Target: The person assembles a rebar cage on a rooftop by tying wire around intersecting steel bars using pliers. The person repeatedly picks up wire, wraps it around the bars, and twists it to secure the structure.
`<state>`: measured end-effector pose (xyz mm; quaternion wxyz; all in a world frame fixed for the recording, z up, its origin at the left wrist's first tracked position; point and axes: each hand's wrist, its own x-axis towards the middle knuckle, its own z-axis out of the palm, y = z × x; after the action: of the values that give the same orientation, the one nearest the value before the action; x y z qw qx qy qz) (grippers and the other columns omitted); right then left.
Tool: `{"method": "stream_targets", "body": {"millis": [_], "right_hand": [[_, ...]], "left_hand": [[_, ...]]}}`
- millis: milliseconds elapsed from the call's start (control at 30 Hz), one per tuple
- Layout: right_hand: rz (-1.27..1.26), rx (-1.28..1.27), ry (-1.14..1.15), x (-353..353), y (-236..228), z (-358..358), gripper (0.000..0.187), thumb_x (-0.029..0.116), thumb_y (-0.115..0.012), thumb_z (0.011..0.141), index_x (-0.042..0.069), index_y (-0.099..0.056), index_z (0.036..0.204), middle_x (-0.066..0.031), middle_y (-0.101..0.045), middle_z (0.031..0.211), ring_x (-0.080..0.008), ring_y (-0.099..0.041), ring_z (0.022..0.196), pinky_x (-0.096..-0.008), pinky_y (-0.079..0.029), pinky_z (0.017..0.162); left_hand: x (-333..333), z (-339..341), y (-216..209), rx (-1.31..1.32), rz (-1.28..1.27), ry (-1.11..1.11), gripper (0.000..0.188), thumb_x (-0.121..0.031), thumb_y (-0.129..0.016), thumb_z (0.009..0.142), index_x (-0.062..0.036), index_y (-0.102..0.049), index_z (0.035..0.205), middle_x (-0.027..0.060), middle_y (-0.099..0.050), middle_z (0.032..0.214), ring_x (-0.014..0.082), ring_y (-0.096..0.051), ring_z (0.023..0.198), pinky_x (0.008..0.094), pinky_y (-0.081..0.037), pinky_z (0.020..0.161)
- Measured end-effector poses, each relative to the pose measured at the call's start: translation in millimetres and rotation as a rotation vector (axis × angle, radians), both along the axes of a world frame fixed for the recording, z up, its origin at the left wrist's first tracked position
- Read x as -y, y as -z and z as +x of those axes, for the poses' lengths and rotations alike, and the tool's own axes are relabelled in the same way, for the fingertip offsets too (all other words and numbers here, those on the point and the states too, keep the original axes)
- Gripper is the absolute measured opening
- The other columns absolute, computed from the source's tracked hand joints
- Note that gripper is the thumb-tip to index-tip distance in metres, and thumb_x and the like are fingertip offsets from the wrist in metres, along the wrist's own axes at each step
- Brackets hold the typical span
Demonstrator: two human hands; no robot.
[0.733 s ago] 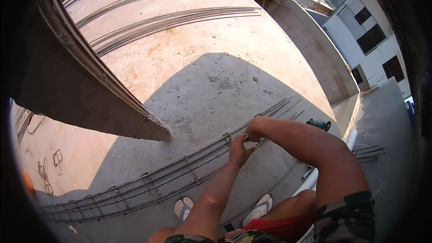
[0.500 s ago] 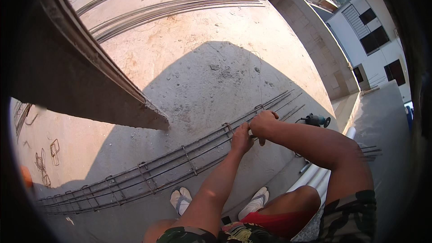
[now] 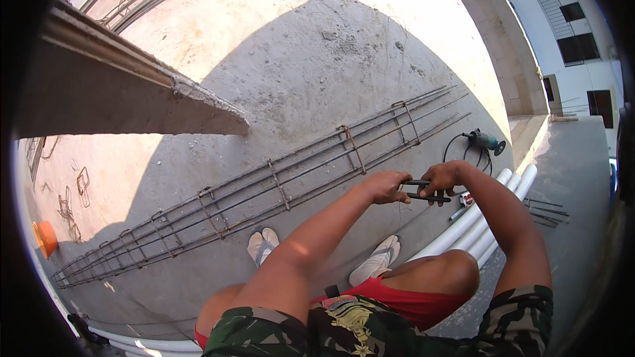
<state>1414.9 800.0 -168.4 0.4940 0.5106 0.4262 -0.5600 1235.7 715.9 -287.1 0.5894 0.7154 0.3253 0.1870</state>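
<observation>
Both of my hands are together in front of me, to the right of the picture's middle. My left hand point(image 3: 389, 187) is closed at the left end of a dark two-handled tool point(image 3: 417, 189) that looks like pincers. My right hand point(image 3: 440, 181) is wrapped round its right part. The tool's jaws are hidden or too small to make out. A thin wire seems to hang below my left fingers. Just beyond the hands, a long rebar cage point(image 3: 284, 182) with square stirrups point(image 3: 352, 149) lies across the concrete, touched by neither hand.
An angle grinder point(image 3: 486, 141) with its cable lies beyond my right hand. White pipes point(image 3: 463, 225) and short rods point(image 3: 548, 211) lie to the right. A concrete column point(image 3: 132, 99) stands at left. Loose stirrups point(image 3: 66, 215) and an orange container point(image 3: 45, 238) are far left.
My hands have drawn back from the rebar cage toward me and to the right. The dark tool now shows between them. The view has shifted, with the cage's right end uncovered.
</observation>
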Motion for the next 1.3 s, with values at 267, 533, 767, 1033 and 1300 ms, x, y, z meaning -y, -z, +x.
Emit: {"method": "stream_targets", "body": {"millis": [267, 533, 767, 1033, 1300], "right_hand": [[0.955, -0.658, -0.474, 115, 113, 79, 0.038, 0.025, -0.070, 0.079, 0.019, -0.069, 0.116, -0.0140, -0.059, 0.125, -0.0341, -0.056, 0.114, -0.0476, -0.043, 0.099], [0.855, -0.335, -0.287, 104, 74, 67, 0.053, 0.040, -0.071, 0.084, 0.010, -0.060, 0.127, -0.0173, -0.061, 0.115, -0.0295, -0.061, 0.103, -0.0389, -0.048, 0.088], [0.642, -0.682, 0.817, 64, 25, 101, 0.031, 0.027, -0.052, 0.101, -0.001, -0.063, 0.102, -0.0074, -0.066, 0.084, -0.0127, -0.063, 0.074, -0.0249, -0.049, 0.066], [1.096, -0.767, 0.543, 38, -56, 144, 0.027, 0.024, -0.053, 0.098, 0.002, -0.062, 0.087, -0.0081, -0.067, 0.081, -0.0173, -0.066, 0.073, -0.0337, -0.052, 0.063], [0.892, -0.604, -0.160, 46, -58, 128, 0.025, 0.028, -0.059, 0.092, 0.005, -0.064, 0.102, -0.0171, -0.068, 0.092, -0.0365, -0.065, 0.091, -0.0471, -0.050, 0.078]], "left_hand": [[35, 25, 68, -0.287, -0.286, -0.345, 0.032, -0.032, -0.047, 0.098, -0.0060, -0.063, 0.108, 0.0230, -0.066, 0.096, 0.0432, -0.061, 0.095, 0.0501, -0.047, 0.081], [11, 46, 50, -0.520, -0.199, -0.337, 0.026, -0.028, -0.045, 0.099, -0.0031, -0.054, 0.100, 0.0251, -0.066, 0.087, 0.0443, -0.063, 0.087, 0.0546, -0.047, 0.076], [-6, 90, -28, -0.505, 0.022, -0.160, 0.025, -0.028, -0.048, 0.098, -0.0041, -0.053, 0.101, 0.0208, -0.066, 0.082, 0.0428, -0.064, 0.079, 0.0542, -0.046, 0.066], [-42, 76, -73, -0.501, -0.161, -0.012, 0.026, -0.024, -0.052, 0.096, -0.0017, -0.059, 0.106, 0.0263, -0.064, 0.090, 0.0405, -0.062, 0.091, 0.0485, -0.047, 0.078], [-3, 122, -78, -0.444, 0.111, 0.025, 0.029, -0.030, -0.053, 0.095, -0.0021, -0.060, 0.098, 0.0238, -0.066, 0.090, 0.0426, -0.062, 0.083, 0.0524, -0.047, 0.068]]}}
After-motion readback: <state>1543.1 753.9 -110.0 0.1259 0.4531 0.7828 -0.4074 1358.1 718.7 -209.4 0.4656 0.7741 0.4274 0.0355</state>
